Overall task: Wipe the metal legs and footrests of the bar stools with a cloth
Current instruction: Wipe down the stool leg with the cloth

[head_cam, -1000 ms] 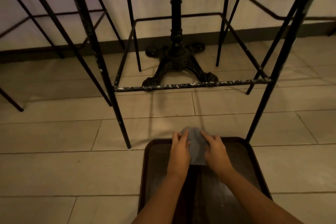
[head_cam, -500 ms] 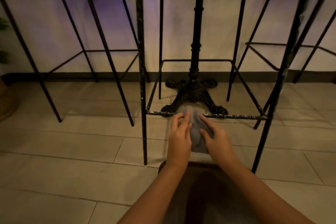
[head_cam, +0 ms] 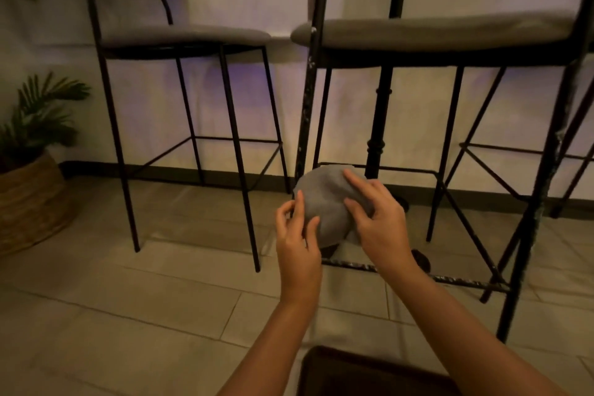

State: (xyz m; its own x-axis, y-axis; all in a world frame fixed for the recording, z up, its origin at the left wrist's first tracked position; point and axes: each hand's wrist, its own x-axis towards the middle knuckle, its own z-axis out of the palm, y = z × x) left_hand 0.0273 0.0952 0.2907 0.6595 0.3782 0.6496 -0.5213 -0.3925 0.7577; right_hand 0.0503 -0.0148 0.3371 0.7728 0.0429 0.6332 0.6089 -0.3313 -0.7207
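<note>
A grey cloth (head_cam: 324,199) is bunched between both hands in front of the nearest bar stool. My left hand (head_cam: 297,235) pinches its left edge and my right hand (head_cam: 376,219) lies over its right side, fingers spread. The stool's black metal front leg (head_cam: 307,100), speckled with white marks, rises just behind the cloth. Its speckled front footrest bar (head_cam: 463,281) runs low to the right, below my right wrist. A second stool (head_cam: 183,38) with thin black legs stands to the left.
A dark cast-iron table pedestal (head_cam: 381,112) stands behind the near stool. Another stool frame (head_cam: 501,151) is at the right. A potted plant in a woven basket (head_cam: 30,202) sits at the far left. A dark tray edge (head_cam: 369,363) lies on the tiled floor below my arms.
The view has tilted up, showing the stool seats. Both hands have lifted the cloth off the tray and carried it forward and up, beside the near stool's front leg.
</note>
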